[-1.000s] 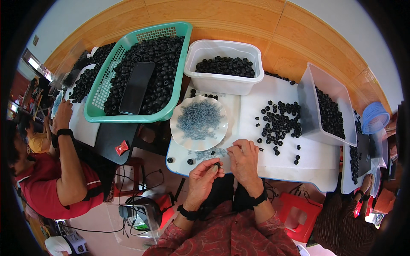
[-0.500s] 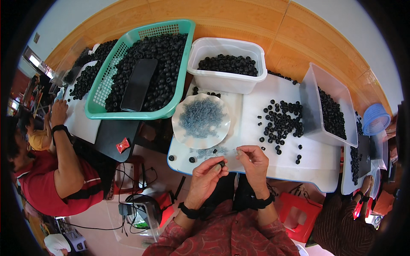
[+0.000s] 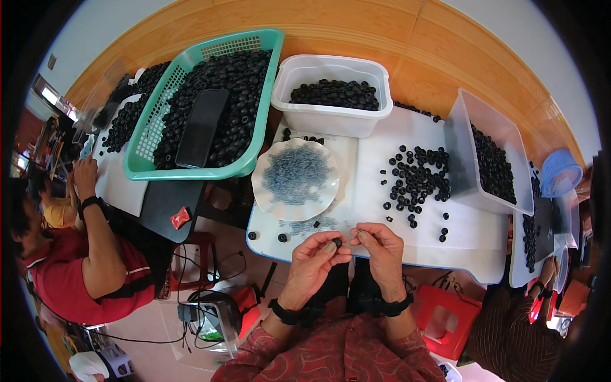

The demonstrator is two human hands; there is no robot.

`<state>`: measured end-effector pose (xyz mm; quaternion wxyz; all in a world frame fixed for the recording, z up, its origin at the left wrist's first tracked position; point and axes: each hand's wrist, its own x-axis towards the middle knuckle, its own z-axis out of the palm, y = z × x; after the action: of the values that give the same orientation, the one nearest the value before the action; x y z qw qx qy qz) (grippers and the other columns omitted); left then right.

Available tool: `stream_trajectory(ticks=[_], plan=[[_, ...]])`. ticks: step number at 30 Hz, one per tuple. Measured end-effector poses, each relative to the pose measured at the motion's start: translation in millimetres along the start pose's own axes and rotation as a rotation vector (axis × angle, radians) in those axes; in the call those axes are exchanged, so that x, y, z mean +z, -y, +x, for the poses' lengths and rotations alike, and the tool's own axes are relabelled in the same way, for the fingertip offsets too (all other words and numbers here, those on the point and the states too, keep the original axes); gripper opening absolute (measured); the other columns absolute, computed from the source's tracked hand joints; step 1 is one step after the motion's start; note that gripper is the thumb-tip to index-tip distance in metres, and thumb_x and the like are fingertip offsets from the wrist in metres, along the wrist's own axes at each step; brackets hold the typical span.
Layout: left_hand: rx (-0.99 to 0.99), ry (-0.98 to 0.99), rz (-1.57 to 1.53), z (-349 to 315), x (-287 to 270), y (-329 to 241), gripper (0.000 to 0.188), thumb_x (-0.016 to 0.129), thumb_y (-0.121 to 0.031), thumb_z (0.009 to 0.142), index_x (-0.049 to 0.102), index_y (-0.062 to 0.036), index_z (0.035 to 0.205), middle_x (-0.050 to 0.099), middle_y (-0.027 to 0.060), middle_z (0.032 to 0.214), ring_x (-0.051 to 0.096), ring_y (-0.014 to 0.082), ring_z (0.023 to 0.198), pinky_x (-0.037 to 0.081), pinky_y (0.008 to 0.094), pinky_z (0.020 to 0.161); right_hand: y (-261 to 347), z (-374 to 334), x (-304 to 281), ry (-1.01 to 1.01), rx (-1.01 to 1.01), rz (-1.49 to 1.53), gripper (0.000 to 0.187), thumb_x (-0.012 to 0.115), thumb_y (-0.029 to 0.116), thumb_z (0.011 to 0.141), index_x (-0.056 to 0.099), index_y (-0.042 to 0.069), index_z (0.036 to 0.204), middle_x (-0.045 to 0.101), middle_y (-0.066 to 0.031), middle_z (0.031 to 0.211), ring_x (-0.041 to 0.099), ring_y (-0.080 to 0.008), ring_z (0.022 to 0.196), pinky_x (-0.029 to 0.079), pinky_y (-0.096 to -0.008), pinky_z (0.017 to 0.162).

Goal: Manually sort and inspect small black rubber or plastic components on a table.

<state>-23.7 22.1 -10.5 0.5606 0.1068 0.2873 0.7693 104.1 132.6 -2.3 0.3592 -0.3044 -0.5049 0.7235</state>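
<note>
Between thumb and fingers, my left hand (image 3: 310, 267) pinches a small round black part (image 3: 337, 242). Close beside it, the fingertips of my right hand (image 3: 382, 254) are pressed together; whatever they grip is too small to make out. Just beyond my hands stands a white wavy-edged plate (image 3: 262, 196) heaped with tiny grey-blue translucent pieces (image 3: 298, 172). More of those pieces lie on the white tabletop (image 3: 382, 245) in front of the plate. To the right, many black parts (image 3: 417, 181) are spread on the table, with a few single ones near its front edge.
A green basket (image 3: 191, 173) full of black parts, a phone (image 3: 202, 127) on top, stands back left. A white tub (image 3: 331, 121) and a clear bin (image 3: 458, 137) hold more. Co-workers sit at left (image 3: 76, 280) and right (image 3: 515, 331). A red stool (image 3: 449, 315) is below.
Both hands have come closer together, the right fingertips now nearly at the black part in the left hand. The whole view has shifted slightly.
</note>
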Motion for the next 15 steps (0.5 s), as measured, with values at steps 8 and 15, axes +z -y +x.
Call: stream_trajectory(ticks=[8,15], plan=[[0.014,0.008,-0.001,3,6,3,0.026,0.053,-0.004,0.099,0.057,0.0019,0.124,0.064,0.0161,0.114,0.068,0.0253,0.100,0.058,0.0382,0.088,7,-4,-2,0.018,-0.085,-0.012,0.014,0.066,0.000,0.091,0.068,-0.002,0.105,0.068,-0.0080,0.100,0.066,-0.0144,0.088,0.054,-0.0267,0.081],[-0.034,0.017,-0.013,4,8,3,0.024,0.052,-0.007,0.100,0.058,0.0024,0.121,0.067,0.0175,0.109,0.071,0.0292,0.097,0.061,0.0387,0.083,14,-10,-2,0.010,-0.156,-0.123,0.011,0.070,-0.005,0.086,0.071,-0.002,0.097,0.064,-0.0063,0.100,0.060,-0.0131,0.092,0.048,-0.0250,0.081]])
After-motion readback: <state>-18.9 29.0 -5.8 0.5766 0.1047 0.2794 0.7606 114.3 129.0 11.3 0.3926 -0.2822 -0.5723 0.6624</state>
